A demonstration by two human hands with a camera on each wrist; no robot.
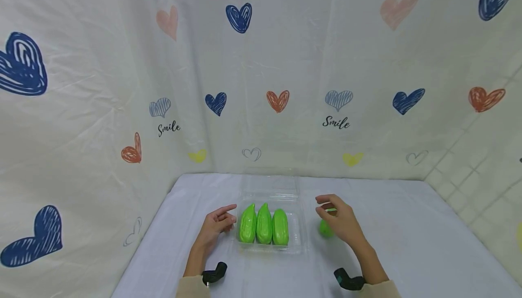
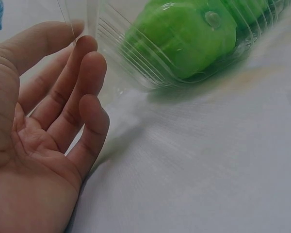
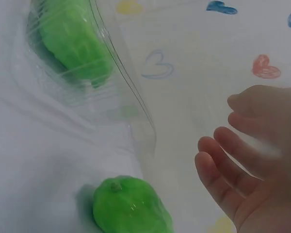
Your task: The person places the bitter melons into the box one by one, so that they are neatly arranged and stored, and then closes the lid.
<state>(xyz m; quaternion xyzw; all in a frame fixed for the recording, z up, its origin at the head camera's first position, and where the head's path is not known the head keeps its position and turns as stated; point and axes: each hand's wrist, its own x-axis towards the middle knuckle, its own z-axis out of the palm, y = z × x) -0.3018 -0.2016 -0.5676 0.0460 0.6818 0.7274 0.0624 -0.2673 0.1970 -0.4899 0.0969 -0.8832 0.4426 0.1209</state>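
Three shiny green gourd-like vegetables (image 1: 264, 225) lie side by side in a clear plastic box (image 1: 296, 230). The box's clear lid (image 1: 270, 185) is folded back behind it. My left hand (image 1: 215, 225) is at the left rim, fingers loosely bent; in the left wrist view its fingertips (image 2: 93, 65) overlap the clear plastic edge. To the right, my right hand (image 1: 339, 220) hovers with relaxed fingers and nothing in its grasp. Beneath it, a green vegetable (image 3: 131, 206) lies outside the box, partly hidden by that hand in the head view.
A white cloth covers the table (image 1: 408, 243). Behind it hangs a pale curtain (image 1: 302, 62) printed with hearts and the word Smile, and it also runs along the left. Black wrist cameras (image 1: 348, 281) sit at both cuffs.
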